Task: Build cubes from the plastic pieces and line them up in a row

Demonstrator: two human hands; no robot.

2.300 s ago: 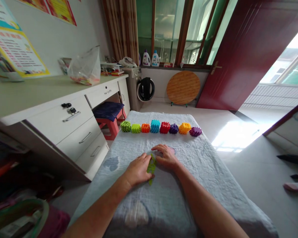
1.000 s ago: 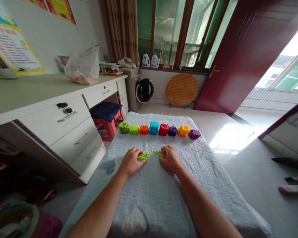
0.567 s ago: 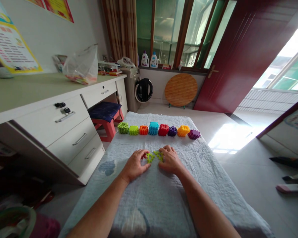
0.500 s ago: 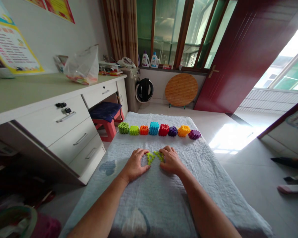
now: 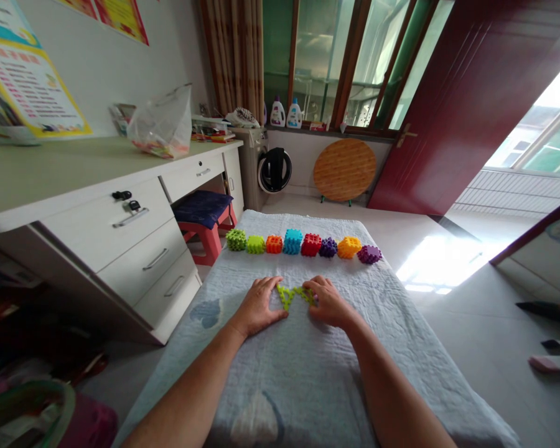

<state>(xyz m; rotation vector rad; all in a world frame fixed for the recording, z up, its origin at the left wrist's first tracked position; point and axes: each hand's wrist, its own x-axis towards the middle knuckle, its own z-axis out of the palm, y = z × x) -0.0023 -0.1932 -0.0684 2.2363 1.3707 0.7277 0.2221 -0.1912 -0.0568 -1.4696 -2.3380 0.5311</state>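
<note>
Low over the cloth-covered table, my left hand (image 5: 261,306) has its thumb and fingers around a yellow-green triangular piece (image 5: 286,296) with toothed edges. Facing it, my right hand (image 5: 328,302) grips a second yellow-green piece (image 5: 304,292), partly hidden by the fingers. The two pieces lie close together; whether they touch is unclear. Beyond my hands stands a row of several toothed blocks, among them a green block (image 5: 236,240), a blue block (image 5: 292,241), a red block (image 5: 311,244), a yellow block (image 5: 350,247) and a purple block (image 5: 369,254).
The pale blue cloth (image 5: 303,386) covers the table. To the left are a white desk (image 5: 121,230) and a red stool (image 5: 210,239) with a dark cushion. A round wooden board (image 5: 344,169) leans at the back wall. A person's feet show at far right.
The left piece has turned, so that a point now faces me. My right hand and its piece have shifted slightly right. The whole view has also moved a little.
</note>
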